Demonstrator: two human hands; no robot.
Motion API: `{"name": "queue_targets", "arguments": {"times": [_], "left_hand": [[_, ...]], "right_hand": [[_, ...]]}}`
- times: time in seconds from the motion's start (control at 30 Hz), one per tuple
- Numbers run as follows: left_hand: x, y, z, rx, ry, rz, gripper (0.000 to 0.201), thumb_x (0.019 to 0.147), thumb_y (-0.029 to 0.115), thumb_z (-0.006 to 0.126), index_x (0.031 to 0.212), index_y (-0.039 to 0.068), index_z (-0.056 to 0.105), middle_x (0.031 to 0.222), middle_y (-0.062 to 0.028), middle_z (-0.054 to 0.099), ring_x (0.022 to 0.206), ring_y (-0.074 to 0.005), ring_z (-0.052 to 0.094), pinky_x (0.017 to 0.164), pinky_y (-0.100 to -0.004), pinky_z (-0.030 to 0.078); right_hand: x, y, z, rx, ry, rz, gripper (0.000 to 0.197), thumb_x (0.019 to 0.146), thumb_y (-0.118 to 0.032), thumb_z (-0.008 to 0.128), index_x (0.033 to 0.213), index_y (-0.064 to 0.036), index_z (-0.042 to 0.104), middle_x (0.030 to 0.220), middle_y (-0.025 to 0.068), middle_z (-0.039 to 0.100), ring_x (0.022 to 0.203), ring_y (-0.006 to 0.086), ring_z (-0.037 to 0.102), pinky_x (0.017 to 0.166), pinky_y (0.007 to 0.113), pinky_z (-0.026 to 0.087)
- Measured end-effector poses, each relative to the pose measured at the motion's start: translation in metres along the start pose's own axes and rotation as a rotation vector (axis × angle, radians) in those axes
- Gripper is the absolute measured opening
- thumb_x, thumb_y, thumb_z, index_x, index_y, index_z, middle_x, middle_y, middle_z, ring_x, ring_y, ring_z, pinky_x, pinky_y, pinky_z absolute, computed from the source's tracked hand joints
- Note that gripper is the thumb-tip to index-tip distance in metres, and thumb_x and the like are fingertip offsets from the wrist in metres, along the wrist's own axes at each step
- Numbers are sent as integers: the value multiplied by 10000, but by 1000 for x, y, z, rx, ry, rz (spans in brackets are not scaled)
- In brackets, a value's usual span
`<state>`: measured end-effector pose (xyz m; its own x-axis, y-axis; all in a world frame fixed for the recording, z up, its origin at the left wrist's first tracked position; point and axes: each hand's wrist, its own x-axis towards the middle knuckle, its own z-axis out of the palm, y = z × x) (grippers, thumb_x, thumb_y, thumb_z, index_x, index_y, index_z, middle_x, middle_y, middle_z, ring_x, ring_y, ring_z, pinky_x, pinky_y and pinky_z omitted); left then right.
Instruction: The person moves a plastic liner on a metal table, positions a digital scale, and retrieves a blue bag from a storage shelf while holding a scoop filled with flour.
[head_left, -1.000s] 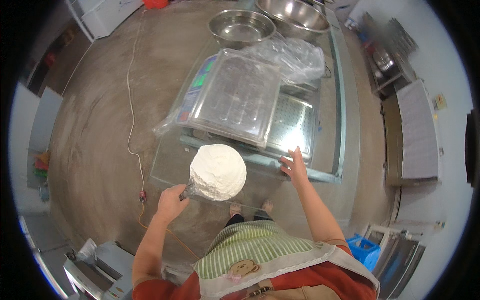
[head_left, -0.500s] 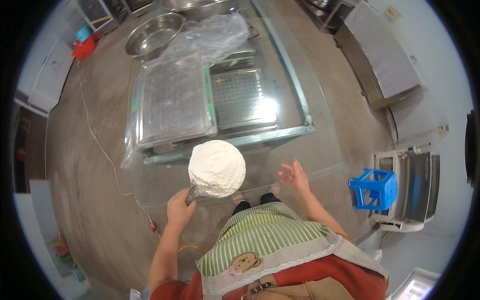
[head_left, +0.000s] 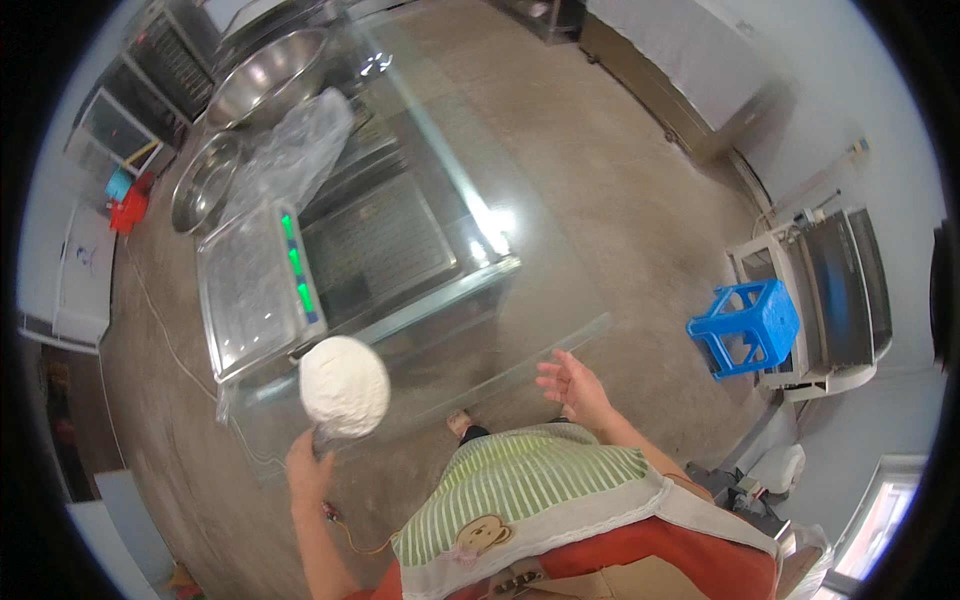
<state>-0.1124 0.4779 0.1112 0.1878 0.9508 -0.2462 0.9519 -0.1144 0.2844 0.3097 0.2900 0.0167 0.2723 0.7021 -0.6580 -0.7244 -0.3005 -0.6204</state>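
Left hand (head_left: 308,466) was closed around the handle of a metal scoop (head_left: 326,436), fingers wrapped tight; the scoop carried a rounded white lump of dough (head_left: 345,385), which sat above the hand and hid most of the scoop. The dough hung in front of the near edge of the glass-topped counter (head_left: 560,335), just beside the near corner of the metal tray (head_left: 245,295). Right hand (head_left: 572,385) was empty, palm up, fingers spread and slightly curled, held just off the near edge of the counter and touching nothing; well apart from the left hand. Between the two forearms, a green-striped apron (head_left: 520,490) over a red garment filled the lower middle of the view, and one foot showed on the floor below the counter edge. The tray lay flat on the left part of the counter, wrapped in clear film, with green marks along its right rim. Beyond it, a crumpled clear plastic bag (head_left: 295,150) lay on the counter. Two steel bowls stood farther off: a smaller bowl (head_left: 205,180) to the left of the bag, a larger bowl (head_left: 270,75) behind it. A blue plastic stool (head_left: 745,325) stood on the concrete floor (head_left: 600,180) to the right, near a white machine.
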Motion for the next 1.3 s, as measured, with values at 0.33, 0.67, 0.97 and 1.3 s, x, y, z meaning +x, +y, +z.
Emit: {"name": "queue_targets", "arguments": {"times": [0.33,0.67,0.97,1.3], "left_hand": [[-20,258,57,-19,318,399,499,742,130,693,1211,76,534,1234,-142,510,1166,-331,463,1037,-474,291],[28,396,148,-129,376,419,254,775,44,589,1027,61,613,1201,-111,542,1134,-305,489,1047,-496,263],[100,588,220,-408,179,648,259,751,30,574,1004,65,613,1119,-90,565,1113,-276,514,1009,-486,337],[190,683,279,-402,-16,401,189,786,107,591,968,70,629,1028,-86,595,1009,-281,545,950,-442,379]], "right_hand": [[-15,-121,-162,-91,-9,-30,478,963,-363,447,1308,-33,417,1149,77,590,977,134,574,801,276,469],[116,-220,-188,-362,-254,73,386,928,-255,546,1234,-25,494,1041,55,624,879,119,579,713,248,470],[181,-298,-326,-664,5,206,416,912,-367,538,1215,-82,547,1056,52,641,899,153,615,729,282,478],[323,-413,-413,-656,100,221,324,906,-320,561,1116,-74,572,990,61,654,822,154,619,679,293,489]]}}
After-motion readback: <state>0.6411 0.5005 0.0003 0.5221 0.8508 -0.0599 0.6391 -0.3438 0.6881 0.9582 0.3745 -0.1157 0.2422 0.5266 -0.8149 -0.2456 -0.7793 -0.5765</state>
